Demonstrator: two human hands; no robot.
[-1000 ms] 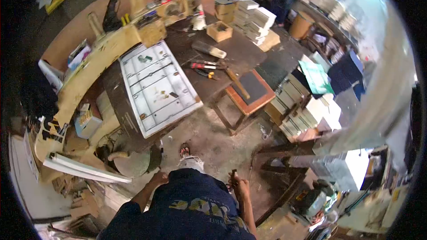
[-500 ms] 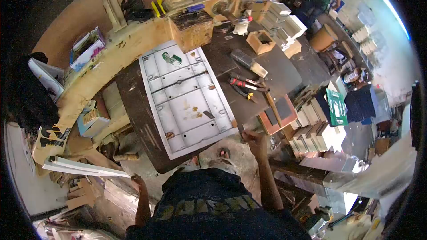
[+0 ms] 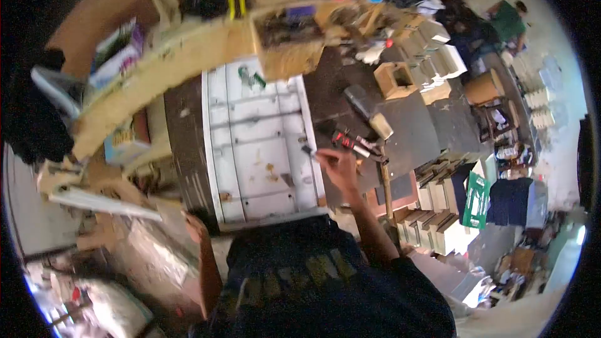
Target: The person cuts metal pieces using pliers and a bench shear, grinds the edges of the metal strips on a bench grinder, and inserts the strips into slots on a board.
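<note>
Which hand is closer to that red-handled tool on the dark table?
The right. The right hand appears just on the near side of the red-handled tool; the left hand is much farther off, to the left past the white panel.

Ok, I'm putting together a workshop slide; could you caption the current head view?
A right hand holds a small dark object over a white rectangular panel on a dark brown workbench.

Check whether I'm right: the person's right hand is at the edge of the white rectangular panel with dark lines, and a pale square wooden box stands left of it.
Not quite: the head view shows the pale square wooden box to the right of the white rectangular panel with dark lines. The right hand is at its edge, as you say.
</note>
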